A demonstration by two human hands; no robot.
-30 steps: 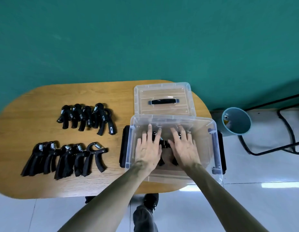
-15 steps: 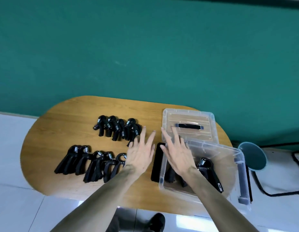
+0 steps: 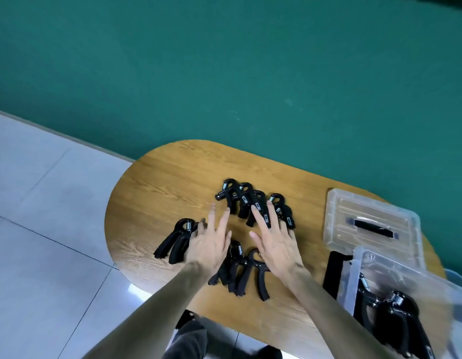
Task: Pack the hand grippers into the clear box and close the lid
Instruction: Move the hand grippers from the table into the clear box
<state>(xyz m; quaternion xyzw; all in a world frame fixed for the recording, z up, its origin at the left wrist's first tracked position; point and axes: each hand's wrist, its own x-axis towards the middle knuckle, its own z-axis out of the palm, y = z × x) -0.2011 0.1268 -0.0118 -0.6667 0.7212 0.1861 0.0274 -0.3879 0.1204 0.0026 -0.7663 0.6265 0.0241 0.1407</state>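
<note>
The left hand (image 3: 210, 242) was spread flat, fingers apart and palm down, over the near row of hand grippers (image 3: 240, 273) on the wooden table (image 3: 157, 187) — it held nothing, though whether its palm touched the black handles beneath could not be told. Just beside it to the right, the right hand (image 3: 276, 244) was likewise open with its fingers splayed, and its fingertips (image 3: 258, 216) reached over the far row of hand grippers (image 3: 250, 200), a cluster of black spring-loaded grips lying side by side. The near row lay partly hidden under both hands; one gripper (image 3: 176, 239) stuck out to the left of the left hand, and others showed between the two forearms toward the near edge of the table. Farther to the right, at the near right corner, stood the clear box (image 3: 354, 275), open, with several black hand grippers (image 3: 395, 314) already inside it — that part of the view was blurred. Beyond the box, toward the far right edge of the table, the clear lid (image 3: 341, 218) lay flat with its black handle (image 3: 372, 228) facing up, just beside the box. A green wall (image 3: 224, 73) rose behind the table, and pale floor tiles (image 3: 43, 203) spread to the left.
</note>
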